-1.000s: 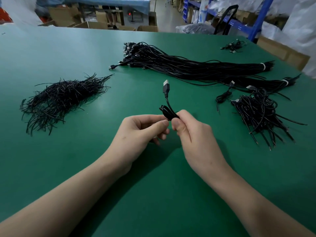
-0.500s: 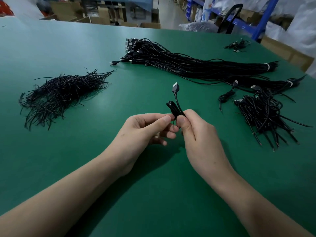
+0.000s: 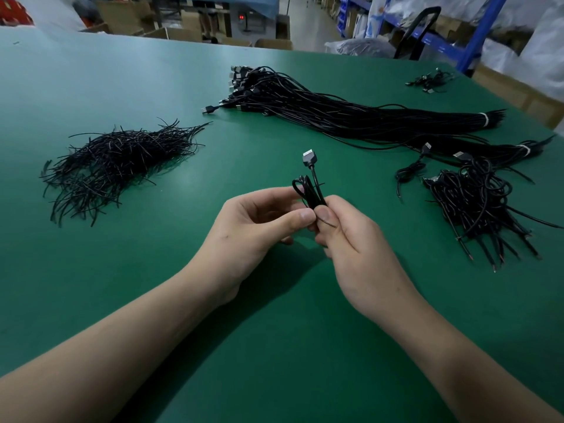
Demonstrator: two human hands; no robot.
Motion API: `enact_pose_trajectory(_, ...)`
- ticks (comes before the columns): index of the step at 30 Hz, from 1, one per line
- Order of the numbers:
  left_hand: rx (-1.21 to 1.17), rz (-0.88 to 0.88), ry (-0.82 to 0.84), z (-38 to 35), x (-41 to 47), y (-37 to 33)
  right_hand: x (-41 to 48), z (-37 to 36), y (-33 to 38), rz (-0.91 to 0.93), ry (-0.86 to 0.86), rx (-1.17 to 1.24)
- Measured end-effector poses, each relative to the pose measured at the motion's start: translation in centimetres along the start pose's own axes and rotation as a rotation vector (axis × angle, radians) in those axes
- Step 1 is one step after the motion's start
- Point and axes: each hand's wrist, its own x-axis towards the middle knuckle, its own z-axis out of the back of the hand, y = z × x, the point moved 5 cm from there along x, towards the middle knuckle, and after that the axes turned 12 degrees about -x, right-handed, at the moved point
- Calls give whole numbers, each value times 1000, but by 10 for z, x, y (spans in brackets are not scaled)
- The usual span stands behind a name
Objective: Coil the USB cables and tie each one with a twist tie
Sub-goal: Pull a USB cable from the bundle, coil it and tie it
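Green table (image 3: 122,300) holds a long bundle of black USB cables (image 3: 351,117) at the far side. Nearer than that bundle, left hand (image 3: 253,236) and right hand (image 3: 360,254) each grip a coiled black cable (image 3: 309,193), its silver plug upright.

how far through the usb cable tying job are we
Done: a pile of coiled, tied black cables lies on the right of the green table. In hand: the left hand and right hand pinch one coiled black USB cable, a thin black twist tie at their thumbs. Left: the long bundle of straight black cables and the heap of black twist ties.
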Motion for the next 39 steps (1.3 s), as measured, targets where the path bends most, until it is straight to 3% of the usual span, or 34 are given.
enact_pose_trajectory(5, 21, -69, -46, 1, 0, -3, 0, -2, -2, -20, 28, 21)
enact_pose_trajectory(11, 114, -12, 7, 2, 0, 0, 0, -3, -3, -35, 60, 64)
enact_pose_trajectory(23, 110, -30, 99, -5, -2, 2, -3, 2, 1, -54, -72, -121)
enact_pose_trajectory(27, 83, -37, 83, -5, -1, 2, -5, 1, 4, -60, -61, -231)
enact_pose_trajectory(39, 54, -52, 44, -5, -2, 2, -7, -5, 14, -94, 67, -220)
